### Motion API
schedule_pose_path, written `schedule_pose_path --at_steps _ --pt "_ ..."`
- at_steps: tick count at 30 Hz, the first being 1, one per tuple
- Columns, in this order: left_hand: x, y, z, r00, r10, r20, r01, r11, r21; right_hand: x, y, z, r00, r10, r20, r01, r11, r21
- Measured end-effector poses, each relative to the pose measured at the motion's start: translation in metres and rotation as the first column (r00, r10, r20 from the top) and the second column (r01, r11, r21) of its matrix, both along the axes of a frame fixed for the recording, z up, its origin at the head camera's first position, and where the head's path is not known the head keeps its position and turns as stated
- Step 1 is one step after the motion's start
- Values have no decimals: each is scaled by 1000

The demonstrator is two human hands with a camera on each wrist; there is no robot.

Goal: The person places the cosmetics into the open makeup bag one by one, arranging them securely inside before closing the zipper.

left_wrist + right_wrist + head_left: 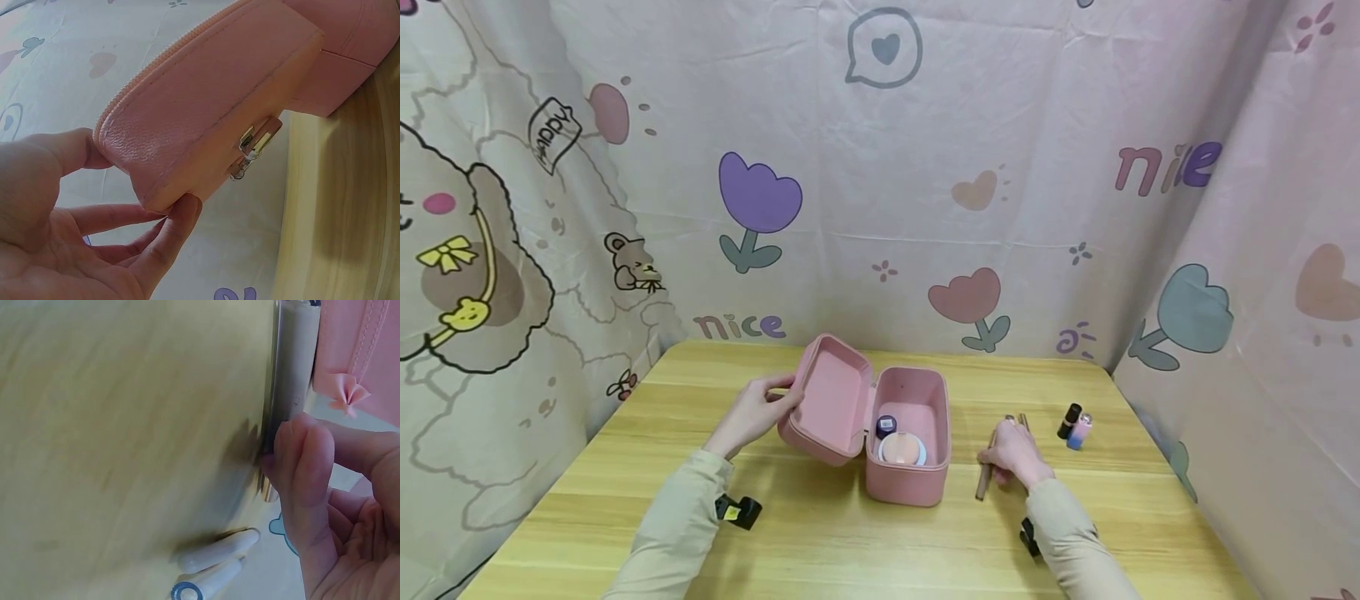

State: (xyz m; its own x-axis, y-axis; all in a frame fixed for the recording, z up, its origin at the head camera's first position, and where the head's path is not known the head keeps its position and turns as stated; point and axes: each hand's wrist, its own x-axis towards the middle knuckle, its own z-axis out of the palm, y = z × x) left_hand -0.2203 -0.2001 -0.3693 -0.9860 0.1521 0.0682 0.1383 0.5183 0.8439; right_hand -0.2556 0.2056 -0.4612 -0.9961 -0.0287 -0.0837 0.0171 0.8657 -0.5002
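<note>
A pink zippered cosmetic case stands unfolded on the table, its lid tilted out to the left. My left hand holds that lid by its outer corner, thumb on the zipper rim and fingers beneath, as the left wrist view shows. Inside the case are a round powder compact and a small dark round jar. To the right of the case, my right hand pinches a slim taupe cosmetic stick close over the tabletop. Another thin stick shows just beyond the fingers.
A black lipstick tube and a pink-and-blue tube stand together at the right. Wrist cameras are strapped to both sleeves. A patterned curtain closes off the back and sides of the wooden table.
</note>
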Motion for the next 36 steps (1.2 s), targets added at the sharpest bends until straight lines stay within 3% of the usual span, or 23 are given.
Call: schedule_pose_path --at_steps 5,11,19,22,30,36 --pt "-1 0 0 1000 6 -2 -6 1000 -10 -3 2 -3 1000 -22 18 22 999 -28" --pt "-1 -1 -1 1000 3 -4 -3 1000 -10 -2 1 -2 996 -53 70 64 984 -167" --pt "0 -1 -1 1000 4 -3 -4 1000 -13 -1 -1 0 996 -42 74 65 934 -351" --pt "0 -1 -1 1000 1 -1 -1 1000 -13 -1 -1 1 999 -37 30 46 912 -408" --pt "0 -1 -1 1000 -4 -8 4 1000 -16 -2 3 10 1000 25 -8 -25 777 -630" --pt "0 -2 0 1000 -9 -15 9 1000 -21 -5 10 18 995 98 -35 -95 719 -689"
